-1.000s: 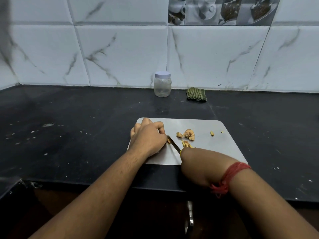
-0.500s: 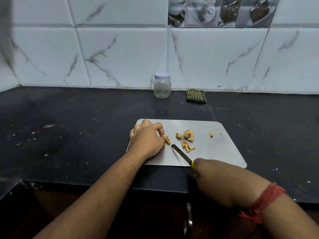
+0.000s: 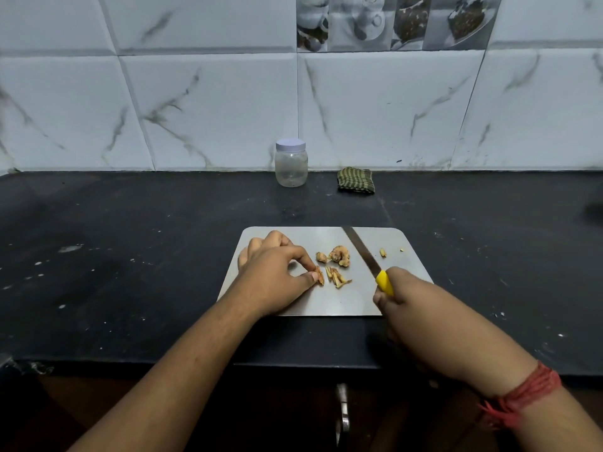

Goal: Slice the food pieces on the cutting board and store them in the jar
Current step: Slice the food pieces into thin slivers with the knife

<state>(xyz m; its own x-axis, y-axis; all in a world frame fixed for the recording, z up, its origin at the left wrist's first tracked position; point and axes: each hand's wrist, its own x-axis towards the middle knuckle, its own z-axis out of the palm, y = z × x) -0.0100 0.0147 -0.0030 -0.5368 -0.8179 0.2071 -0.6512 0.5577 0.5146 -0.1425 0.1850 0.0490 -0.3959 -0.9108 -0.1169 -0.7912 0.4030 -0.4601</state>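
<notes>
A grey cutting board (image 3: 326, 301) lies on the black counter. My left hand (image 3: 274, 275) rests on its left half and pinches a small brown food piece (image 3: 319, 275) between thumb and forefinger. Thin cut strips (image 3: 336, 278) lie just right of it, with whole knobbly pieces (image 3: 339, 255) behind them. My right hand (image 3: 404, 298) grips the yellow handle of a knife (image 3: 363, 251); the blade points away toward the board's far edge, clear of the food. A clear jar (image 3: 291, 163) with a white lid on stands by the wall.
A folded green striped cloth (image 3: 355, 180) lies by the wall right of the jar. Small food scraps (image 3: 382, 252) sit on the board's right part. The black counter (image 3: 130, 256) has white specks; its front edge runs below the board, with a metal drawer handle (image 3: 342, 409) underneath.
My right hand drew the knife back from the food, then swung it right so the blade points away. My left hand opened slightly and pinches one piece.
</notes>
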